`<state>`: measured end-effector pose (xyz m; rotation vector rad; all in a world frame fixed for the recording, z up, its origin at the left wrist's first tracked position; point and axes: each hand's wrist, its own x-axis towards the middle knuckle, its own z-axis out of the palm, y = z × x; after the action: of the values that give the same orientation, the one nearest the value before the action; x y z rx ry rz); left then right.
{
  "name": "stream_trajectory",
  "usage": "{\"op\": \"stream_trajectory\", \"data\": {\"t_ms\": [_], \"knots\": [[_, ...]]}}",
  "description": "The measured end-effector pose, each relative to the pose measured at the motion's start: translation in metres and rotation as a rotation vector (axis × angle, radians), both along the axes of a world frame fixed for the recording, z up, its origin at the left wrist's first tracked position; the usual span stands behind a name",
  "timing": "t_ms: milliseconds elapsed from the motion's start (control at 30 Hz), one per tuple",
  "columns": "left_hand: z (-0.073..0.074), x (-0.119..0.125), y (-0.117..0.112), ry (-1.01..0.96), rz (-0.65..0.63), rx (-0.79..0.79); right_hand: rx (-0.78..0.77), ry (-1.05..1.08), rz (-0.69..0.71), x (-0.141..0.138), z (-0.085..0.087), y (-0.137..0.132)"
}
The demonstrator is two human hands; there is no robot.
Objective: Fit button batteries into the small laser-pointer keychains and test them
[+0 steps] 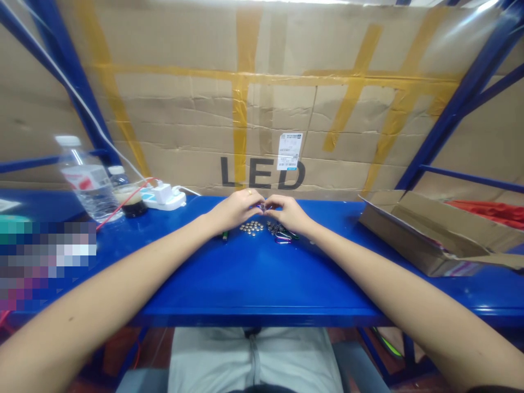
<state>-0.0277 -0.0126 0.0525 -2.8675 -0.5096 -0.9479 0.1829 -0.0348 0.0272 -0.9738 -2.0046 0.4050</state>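
My left hand (239,208) and my right hand (290,213) meet over the middle of the table, fingertips pinched together. Between them is a small shiny purplish piece (263,207), mostly covered by the fingers; its kind cannot be made out. Just below the hands lies a cluster of small round metal pieces (251,228). Several carabiners, among them a purple one (283,238), lie near my right hand beside small dark metal parts (273,227). A small dark green piece (225,236) rests under my left wrist.
On the left of the blue table (254,284) stand a water bottle (88,177), a smaller bottle with dark liquid (133,204) and a white power strip (166,199) with cables. An open cardboard box (409,232) sits right. Taped cardboard (184,125) closes off the back.
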Motion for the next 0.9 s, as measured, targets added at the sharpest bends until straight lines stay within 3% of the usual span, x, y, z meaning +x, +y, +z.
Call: {"op": "stream_trajectory", "data": {"t_ms": [200,467,600,733,900], "knots": [[0.000,-0.008,0.009,0.150,0.165,-0.095,-0.079,0.052,-0.075,0.006,-0.002,0.006],[-0.021,-0.005,0.017,0.243,0.171,-0.302,-0.134,0.071,-0.108,0.011,-0.004,0.010],[-0.012,-0.006,0.014,0.246,0.180,-0.358,-0.130,0.056,-0.099,0.010,-0.005,0.011],[0.005,-0.010,0.003,0.366,0.079,-0.465,-0.124,0.049,-0.104,0.011,-0.005,0.011],[0.009,-0.008,-0.005,0.449,0.030,-0.430,-0.120,0.030,-0.095,0.010,-0.004,0.010]]}}
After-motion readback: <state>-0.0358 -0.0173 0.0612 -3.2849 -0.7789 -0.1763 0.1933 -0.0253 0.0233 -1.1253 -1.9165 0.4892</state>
